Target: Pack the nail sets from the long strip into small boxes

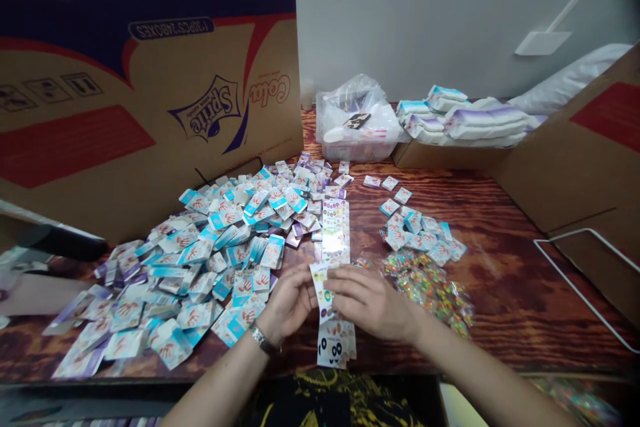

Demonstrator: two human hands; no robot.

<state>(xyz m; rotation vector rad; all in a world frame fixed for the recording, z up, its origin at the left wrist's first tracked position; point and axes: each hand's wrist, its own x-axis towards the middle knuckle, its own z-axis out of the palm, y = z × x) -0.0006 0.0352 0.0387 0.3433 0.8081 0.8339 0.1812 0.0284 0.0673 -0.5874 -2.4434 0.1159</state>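
Between my hands is a narrow printed sheet with small colored round pictures, like a sticker sheet. My left hand, with a watch at its wrist, pinches the sheet's left edge. My right hand lies across the sheet's right side, fingers closed on it. Below my hands, more printed sheets with dark oval marks lie near the table's front edge. Just beyond my fingers a stack of similar sheets lies flat. To the left spreads a big heap of small blue, white and purple boxes printed with a hand.
Right of my hands lie small clear bags of colorful beads and a smaller pile of boxes. A large carton stands at left, another at right. Behind are a plastic tub and wrapped packs.
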